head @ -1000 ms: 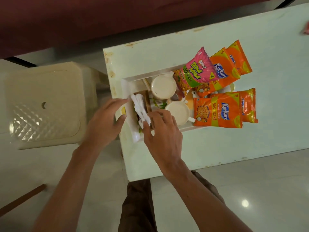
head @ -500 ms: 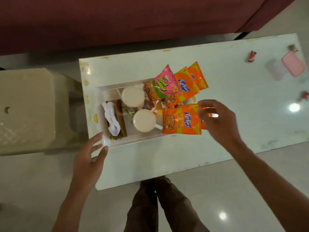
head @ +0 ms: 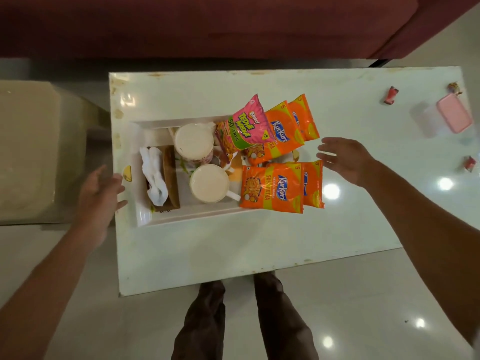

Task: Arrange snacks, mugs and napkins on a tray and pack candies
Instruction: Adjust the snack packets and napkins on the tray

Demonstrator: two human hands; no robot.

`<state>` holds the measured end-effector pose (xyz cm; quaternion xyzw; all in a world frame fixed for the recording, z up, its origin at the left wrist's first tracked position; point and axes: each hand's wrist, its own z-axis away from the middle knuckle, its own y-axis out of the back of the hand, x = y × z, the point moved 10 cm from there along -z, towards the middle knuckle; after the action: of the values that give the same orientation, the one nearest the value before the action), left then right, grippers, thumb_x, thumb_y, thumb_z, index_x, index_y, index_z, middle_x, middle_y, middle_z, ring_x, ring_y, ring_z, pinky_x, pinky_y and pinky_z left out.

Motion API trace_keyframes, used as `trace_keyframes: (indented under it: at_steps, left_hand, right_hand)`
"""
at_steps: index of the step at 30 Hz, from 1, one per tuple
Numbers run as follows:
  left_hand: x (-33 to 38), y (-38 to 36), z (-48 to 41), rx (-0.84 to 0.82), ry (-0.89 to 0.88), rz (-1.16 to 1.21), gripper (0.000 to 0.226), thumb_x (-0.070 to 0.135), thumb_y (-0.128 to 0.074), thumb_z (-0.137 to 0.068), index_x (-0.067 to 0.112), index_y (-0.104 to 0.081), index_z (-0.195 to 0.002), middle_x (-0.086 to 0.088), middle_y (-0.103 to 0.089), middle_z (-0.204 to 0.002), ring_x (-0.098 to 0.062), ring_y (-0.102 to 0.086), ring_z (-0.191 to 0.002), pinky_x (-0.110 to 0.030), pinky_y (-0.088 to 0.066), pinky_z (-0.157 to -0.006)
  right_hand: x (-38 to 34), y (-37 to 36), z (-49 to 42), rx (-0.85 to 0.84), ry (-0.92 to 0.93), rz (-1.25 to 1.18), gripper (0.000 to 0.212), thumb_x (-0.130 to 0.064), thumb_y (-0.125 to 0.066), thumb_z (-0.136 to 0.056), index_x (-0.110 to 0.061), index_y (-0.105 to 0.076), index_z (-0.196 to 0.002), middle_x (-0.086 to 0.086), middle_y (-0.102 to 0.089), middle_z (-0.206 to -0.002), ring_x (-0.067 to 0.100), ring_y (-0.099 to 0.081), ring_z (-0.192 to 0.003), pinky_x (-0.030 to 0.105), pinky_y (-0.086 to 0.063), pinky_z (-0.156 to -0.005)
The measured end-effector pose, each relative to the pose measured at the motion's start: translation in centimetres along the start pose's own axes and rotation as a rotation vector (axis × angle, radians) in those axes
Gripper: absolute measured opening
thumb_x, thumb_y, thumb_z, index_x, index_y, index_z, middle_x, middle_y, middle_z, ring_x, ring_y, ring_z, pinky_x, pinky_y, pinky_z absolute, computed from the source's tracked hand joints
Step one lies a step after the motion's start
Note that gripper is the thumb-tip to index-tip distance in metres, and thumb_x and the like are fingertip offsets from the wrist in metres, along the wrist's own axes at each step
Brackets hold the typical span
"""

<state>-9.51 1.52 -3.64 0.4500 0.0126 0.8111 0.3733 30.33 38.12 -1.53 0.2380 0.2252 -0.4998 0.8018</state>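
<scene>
Tray: white rectangular plastic tray (head: 192,216) sits on the left part of the pale glossy table (head: 233,242)
Mugs: two cream round mugs, the far mug (head: 193,142) and the near mug (head: 209,183), stand close together mid-tray
Napkin: white crumpled paper napkin (head: 155,178) lies in a brown cardboard holder (head: 171,175) at the tray's left end
Snacks: pink Bingo packet (head: 248,123) overlaps the far orange Kurkure packets (head: 283,126); the near orange Kurkure packets (head: 272,187) lie over the tray's right end
Left hand (head: 101,193): fingers spread, holding nothing, at the tray's left end; its fingertips seem to touch the rim
Right hand (head: 345,157): fingers spread, holding nothing, just right of the orange packets
Candies: small red-wrapped candies (head: 391,94) lie scattered on the table's right end, well apart from the tray
Box: pink-lidded clear plastic box (head: 454,114) stands among them
</scene>
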Motion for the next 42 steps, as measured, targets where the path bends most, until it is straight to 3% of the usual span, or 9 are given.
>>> trace_keyframes:
  at_steps: [2,5,9,15,20,26,33,42]
  left_hand:
    - [-0.4,-0.8,-0.7,0.012,0.046,0.014,0.046,0.031,-0.053,-0.103,0.025,-0.042,-0.147,0.000,-0.059,-0.129,-0.022,-0.061,-0.118,-0.038,-0.053,-0.088]
    - [-0.4,-1.3,-1.2,0.055,0.070,0.033,0.043,0.031,-0.053,-0.103,0.022,-0.046,-0.145,-0.001,-0.060,-0.127,-0.024,-0.061,-0.117,-0.040,-0.053,-0.091]
    - [0.0,-1.4,-1.7,0.074,0.090,0.017,0.040,0.029,-0.051,-0.103,0.022,-0.052,-0.141,-0.006,-0.063,-0.130,-0.026,-0.064,-0.113,-0.041,-0.054,-0.090]
    - [0.4,-2.2,-2.0,0.013,0.138,0.001,0.032,0.028,-0.051,-0.103,0.020,-0.061,-0.132,-0.006,-0.066,-0.122,-0.027,-0.064,-0.108,-0.038,-0.051,-0.085]
    - [0.3,-2.4,-2.5,-0.010,0.177,0.005,0.034,0.024,-0.050,-0.104,0.015,-0.059,-0.135,-0.009,-0.064,-0.117,-0.025,-0.062,-0.102,-0.042,-0.051,-0.094]
    - [0.2,-2.2,-2.9,0.011,0.166,-0.019,0.034,0.018,-0.054,-0.103,0.012,-0.059,-0.136,-0.003,-0.063,-0.094,-0.017,-0.061,-0.085,-0.042,-0.050,-0.093]
    - [0.7,-1.8,-2.6,0.076,0.124,-0.084,0.037,0.007,-0.062,-0.097,0.012,-0.061,-0.134,-0.014,-0.066,-0.128,-0.030,-0.064,-0.112,-0.039,-0.052,-0.087]
    - [1.3,-2.0,-1.9,0.099,0.131,-0.045,0.037,0.004,-0.066,-0.094,0.011,-0.063,-0.130,-0.012,-0.066,-0.129,-0.027,-0.065,-0.113,-0.036,-0.054,-0.084]
  right_hand:
    - [0.9,-0.4,-1.1,-0.051,-0.049,0.076,0.026,-0.019,-0.055,-0.098,-0.007,-0.055,-0.122,0.014,-0.058,-0.123,0.030,-0.059,-0.111,0.037,-0.049,-0.089]
    - [1.5,-0.8,-2.4,-0.098,-0.085,0.147,0.036,-0.021,-0.055,-0.099,-0.006,-0.055,-0.131,0.014,-0.061,-0.127,0.030,-0.060,-0.113,0.038,-0.050,-0.086]
    - [1.9,-1.0,-3.7,-0.124,-0.108,0.183,0.029,-0.012,-0.049,-0.101,-0.006,-0.056,-0.128,0.016,-0.062,-0.127,0.031,-0.062,-0.114,0.038,-0.054,-0.083]
    - [2.4,-3.1,-5.0,-0.271,-0.090,0.270,0.030,-0.015,-0.051,-0.100,-0.012,-0.061,-0.128,0.011,-0.069,-0.121,0.031,-0.068,-0.107,0.048,-0.055,-0.090]
    - [2.7,-4.9,-5.0,-0.433,-0.086,0.290,0.028,-0.015,-0.063,-0.093,-0.024,-0.064,-0.119,0.002,-0.074,-0.113,0.026,-0.073,-0.098,0.038,-0.061,-0.070]
    - [2.8,-5.3,-5.5,-0.451,-0.107,0.321,0.028,-0.019,-0.067,-0.089,-0.028,-0.064,-0.115,-0.002,-0.075,-0.109,0.022,-0.074,-0.094,0.035,-0.060,-0.064]
    - [2.9,-4.8,-6.4,-0.371,-0.087,0.395,0.032,-0.019,-0.067,-0.090,-0.024,-0.062,-0.121,0.004,-0.070,-0.120,0.028,-0.070,-0.103,0.047,-0.058,-0.085]
    - [2.2,-4.4,-6.0,-0.320,-0.020,0.411,0.043,-0.012,-0.066,-0.091,-0.017,-0.057,-0.133,0.009,-0.066,-0.126,0.034,-0.065,-0.110,0.057,-0.049,-0.098]
